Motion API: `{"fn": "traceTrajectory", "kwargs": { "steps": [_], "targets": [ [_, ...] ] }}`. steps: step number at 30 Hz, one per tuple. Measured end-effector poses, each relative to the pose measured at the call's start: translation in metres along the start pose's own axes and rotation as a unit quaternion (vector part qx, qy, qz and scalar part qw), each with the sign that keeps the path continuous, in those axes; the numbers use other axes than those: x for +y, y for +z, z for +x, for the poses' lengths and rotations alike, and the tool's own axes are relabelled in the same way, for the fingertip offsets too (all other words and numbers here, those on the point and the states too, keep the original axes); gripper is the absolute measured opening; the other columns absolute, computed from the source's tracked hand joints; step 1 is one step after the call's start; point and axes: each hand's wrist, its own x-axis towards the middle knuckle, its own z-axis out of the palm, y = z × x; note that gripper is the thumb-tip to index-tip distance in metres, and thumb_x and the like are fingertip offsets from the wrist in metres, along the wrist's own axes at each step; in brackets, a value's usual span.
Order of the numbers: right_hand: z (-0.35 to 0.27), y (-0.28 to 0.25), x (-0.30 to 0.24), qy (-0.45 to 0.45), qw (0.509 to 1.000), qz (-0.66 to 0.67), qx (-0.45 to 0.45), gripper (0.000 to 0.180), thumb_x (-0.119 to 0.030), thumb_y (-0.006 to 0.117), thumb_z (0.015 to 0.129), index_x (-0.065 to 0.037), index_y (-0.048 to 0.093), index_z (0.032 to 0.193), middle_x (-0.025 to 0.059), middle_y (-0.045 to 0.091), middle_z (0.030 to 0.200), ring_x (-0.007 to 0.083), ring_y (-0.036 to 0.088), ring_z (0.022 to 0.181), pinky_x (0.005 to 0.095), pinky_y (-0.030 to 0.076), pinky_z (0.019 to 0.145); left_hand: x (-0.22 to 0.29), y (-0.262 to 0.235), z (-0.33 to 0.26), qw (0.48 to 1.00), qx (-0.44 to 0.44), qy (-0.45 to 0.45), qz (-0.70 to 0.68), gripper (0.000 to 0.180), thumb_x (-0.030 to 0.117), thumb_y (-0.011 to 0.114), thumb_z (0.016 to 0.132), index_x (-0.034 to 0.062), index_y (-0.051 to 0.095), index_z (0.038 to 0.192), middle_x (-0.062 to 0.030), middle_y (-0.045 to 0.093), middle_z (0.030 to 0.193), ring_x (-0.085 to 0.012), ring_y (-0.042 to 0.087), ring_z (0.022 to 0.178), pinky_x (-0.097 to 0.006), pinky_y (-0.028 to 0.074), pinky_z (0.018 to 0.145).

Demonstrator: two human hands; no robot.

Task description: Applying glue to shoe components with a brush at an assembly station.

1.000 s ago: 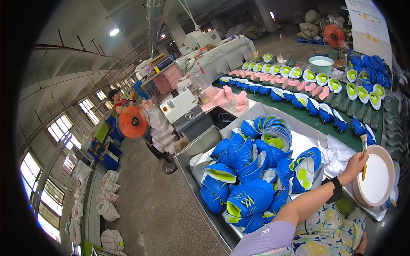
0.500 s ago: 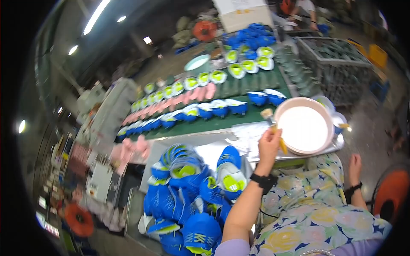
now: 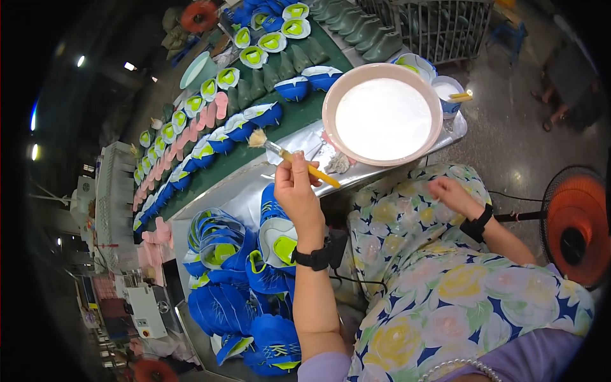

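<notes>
The left hand (image 3: 298, 191) has its grip clamped on a yellow-handled brush (image 3: 289, 156), bristles pointing to 10 o'clock and held clear above the worktop (image 3: 251, 184), at 9 o'clock from the pink basin of white paste (image 3: 382, 114). The right hand (image 3: 449, 191) rests on the flowered apron (image 3: 407, 229) at 4 o'clock from the basin, fingers loosely curled and holding nothing. Judged from the layout, many blue shoe uppers (image 3: 223, 299) remain heaped at 7 o'clock of the left hand, while rows already stand on the green belt (image 3: 248, 143).

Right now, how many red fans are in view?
3: one red fan at the right edge beside the person, one at the top behind the shoe rows, one at bottom left, partly cut off.
</notes>
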Motion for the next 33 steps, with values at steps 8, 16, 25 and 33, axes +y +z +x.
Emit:
{"fn": "traceTrajectory", "kwargs": {
  "steps": [8, 16, 25, 33],
  "targets": [
    [-0.043, 0.011, 0.043, 0.012, 0.961, -0.255, -0.109, 0.032, -0.026, 0.064, 0.089, 0.001, 0.069, 0.105, 0.0214, 0.071, 0.097, 0.0374, 0.068, 0.091, 0.0431, 0.053, 0.083, -0.008, -0.009, -0.002, 0.997, 0.039, -0.033, -0.051, 0.031, 0.03, 0.055, 0.104, 0.0019, 0.06, 0.115, -0.007, 0.068, 0.085, -0.0096, 0.06, 0.071, -0.023, 0.048, 0.061],
    [-0.014, 0.003, 0.001, -0.037, 0.963, -0.249, -0.1, 0.025, -0.023, 0.063, 0.09, 0.001, 0.07, 0.095, 0.0206, 0.07, 0.092, 0.0375, 0.067, 0.087, 0.0434, 0.053, 0.078, 0.006, -0.021, -0.002, 0.978, 0.048, -0.094, -0.178, 0.034, 0.035, 0.056, 0.102, 0.0031, 0.062, 0.113, -0.0068, 0.068, 0.088, -0.0116, 0.062, 0.078, -0.027, 0.053, 0.069],
    [-0.002, 0.031, -0.051, -0.119, 0.949, -0.262, -0.126, 0.03, -0.029, 0.063, 0.095, -0.002, 0.068, 0.082, 0.0157, 0.069, 0.075, 0.0346, 0.067, 0.072, 0.0444, 0.051, 0.067, 0.002, -0.014, -0.009, 0.983, 0.051, -0.108, -0.142, 0.036, 0.036, 0.058, 0.102, 0.0016, 0.063, 0.113, -0.0067, 0.067, 0.089, -0.0129, 0.063, 0.082, -0.027, 0.051, 0.073],
    [-0.013, 0.017, 0.006, -0.079, 0.933, -0.326, -0.129, 0.025, -0.02, 0.059, 0.092, 0.0, 0.068, 0.105, 0.0188, 0.072, 0.093, 0.0371, 0.069, 0.086, 0.045, 0.054, 0.078, -0.007, -0.013, -0.005, 0.991, 0.007, -0.077, -0.114, 0.032, 0.029, 0.055, 0.103, 0.0003, 0.06, 0.117, -0.006, 0.065, 0.101, -0.0148, 0.064, 0.091, -0.031, 0.052, 0.079]
  ]
}}
